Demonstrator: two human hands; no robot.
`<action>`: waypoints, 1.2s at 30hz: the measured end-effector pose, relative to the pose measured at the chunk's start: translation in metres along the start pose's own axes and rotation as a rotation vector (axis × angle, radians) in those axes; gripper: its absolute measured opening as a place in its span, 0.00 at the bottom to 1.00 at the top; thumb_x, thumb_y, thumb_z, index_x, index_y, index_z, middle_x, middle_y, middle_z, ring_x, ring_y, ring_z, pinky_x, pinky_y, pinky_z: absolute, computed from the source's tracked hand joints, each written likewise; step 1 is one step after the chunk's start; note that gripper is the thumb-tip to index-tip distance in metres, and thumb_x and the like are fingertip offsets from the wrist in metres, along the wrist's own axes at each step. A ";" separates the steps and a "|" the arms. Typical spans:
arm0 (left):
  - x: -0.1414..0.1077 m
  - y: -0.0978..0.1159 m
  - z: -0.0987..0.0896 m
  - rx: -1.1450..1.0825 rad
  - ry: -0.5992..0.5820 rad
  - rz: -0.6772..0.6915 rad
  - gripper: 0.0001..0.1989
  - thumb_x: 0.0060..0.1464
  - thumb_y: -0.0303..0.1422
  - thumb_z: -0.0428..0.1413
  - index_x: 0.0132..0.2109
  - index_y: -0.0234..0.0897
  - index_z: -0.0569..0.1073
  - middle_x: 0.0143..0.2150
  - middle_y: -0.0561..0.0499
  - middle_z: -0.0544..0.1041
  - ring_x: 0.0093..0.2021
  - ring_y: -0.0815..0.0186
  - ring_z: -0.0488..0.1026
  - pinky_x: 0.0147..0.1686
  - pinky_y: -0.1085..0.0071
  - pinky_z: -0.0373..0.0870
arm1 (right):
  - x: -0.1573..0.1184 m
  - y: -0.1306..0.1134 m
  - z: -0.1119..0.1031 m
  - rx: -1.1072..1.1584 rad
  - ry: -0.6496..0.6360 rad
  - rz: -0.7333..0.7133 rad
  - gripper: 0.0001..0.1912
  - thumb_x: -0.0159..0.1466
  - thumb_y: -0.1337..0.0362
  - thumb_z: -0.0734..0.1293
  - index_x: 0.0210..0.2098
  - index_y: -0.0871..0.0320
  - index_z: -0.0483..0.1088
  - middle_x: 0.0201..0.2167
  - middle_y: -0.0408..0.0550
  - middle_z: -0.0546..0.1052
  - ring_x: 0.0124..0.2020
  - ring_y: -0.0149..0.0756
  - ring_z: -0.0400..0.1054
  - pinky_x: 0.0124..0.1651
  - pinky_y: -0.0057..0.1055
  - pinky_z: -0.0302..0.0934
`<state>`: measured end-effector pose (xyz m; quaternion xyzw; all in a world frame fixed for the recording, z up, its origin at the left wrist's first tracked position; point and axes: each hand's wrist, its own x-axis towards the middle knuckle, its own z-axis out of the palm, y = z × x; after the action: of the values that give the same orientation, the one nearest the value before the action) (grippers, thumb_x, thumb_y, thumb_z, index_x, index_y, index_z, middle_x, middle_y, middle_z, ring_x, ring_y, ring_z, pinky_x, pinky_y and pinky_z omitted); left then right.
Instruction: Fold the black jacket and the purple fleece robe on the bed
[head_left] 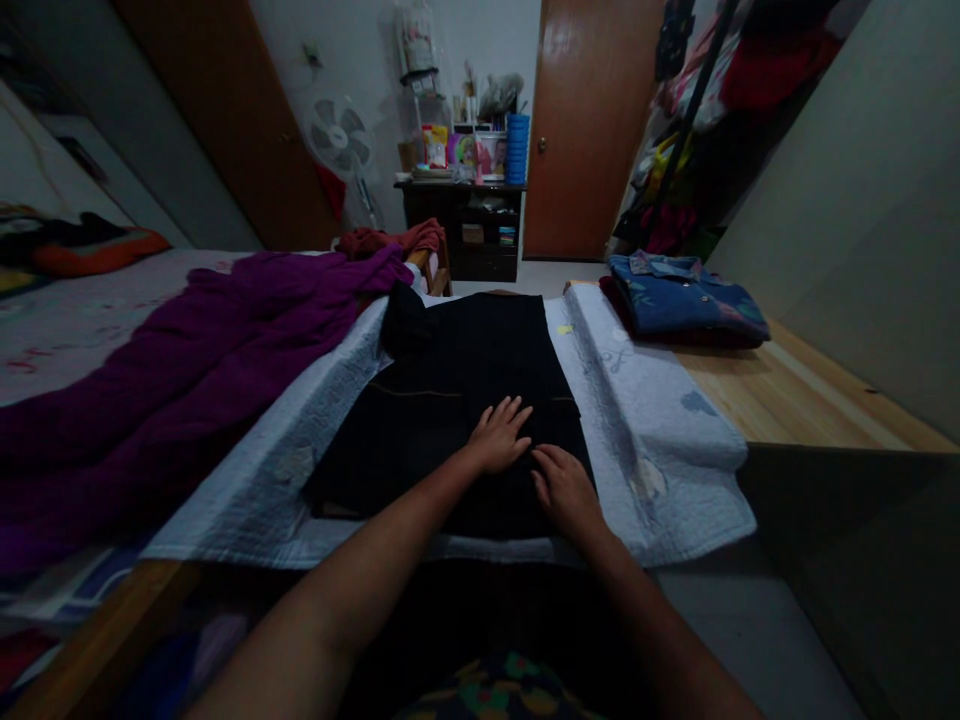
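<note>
A black garment lies spread over a pale quilted cloth in front of me, with a thin tan line across it. One dark part of it is bunched up at the far left corner. My left hand rests palm down on the fabric, fingers spread and holding nothing. Just to its right, my right hand lies on the same garment near its right edge. Its fingers are slightly bent but apart, with no fabric visibly pinched.
The pale quilted cloth drapes over the surface beneath the garment. A folded blue denim shirt tops a small pile on the wooden board at right. Purple fabric covers the bed at left. A fan stands behind.
</note>
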<state>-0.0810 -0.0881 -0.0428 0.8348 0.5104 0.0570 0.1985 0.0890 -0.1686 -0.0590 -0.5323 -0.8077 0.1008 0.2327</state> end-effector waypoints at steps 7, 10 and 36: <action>0.000 -0.003 0.001 0.036 0.021 0.031 0.31 0.62 0.44 0.45 0.69 0.44 0.49 0.73 0.48 0.42 0.72 0.59 0.35 0.67 0.52 0.37 | -0.014 -0.001 -0.007 0.076 -0.009 0.013 0.20 0.64 0.70 0.58 0.54 0.56 0.69 0.58 0.53 0.71 0.61 0.43 0.61 0.64 0.50 0.51; -0.006 0.007 -0.009 0.012 -0.025 -0.018 0.31 0.62 0.43 0.46 0.69 0.42 0.51 0.73 0.46 0.44 0.72 0.57 0.37 0.66 0.51 0.40 | -0.013 -0.001 -0.023 0.116 -0.071 0.042 0.18 0.63 0.69 0.60 0.50 0.56 0.73 0.53 0.53 0.74 0.57 0.42 0.67 0.60 0.44 0.57; 0.031 -0.021 -0.042 -0.104 0.381 -0.171 0.22 0.62 0.29 0.41 0.60 0.29 0.67 0.63 0.41 0.67 0.65 0.60 0.60 0.65 0.64 0.53 | 0.148 0.015 -0.007 -0.200 -0.167 0.031 0.25 0.66 0.70 0.54 0.61 0.69 0.62 0.63 0.63 0.62 0.65 0.46 0.55 0.66 0.44 0.46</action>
<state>-0.0959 -0.0408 -0.0153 0.7511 0.6041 0.2229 0.1454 0.0564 -0.0283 -0.0198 -0.5550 -0.8219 0.0673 0.1090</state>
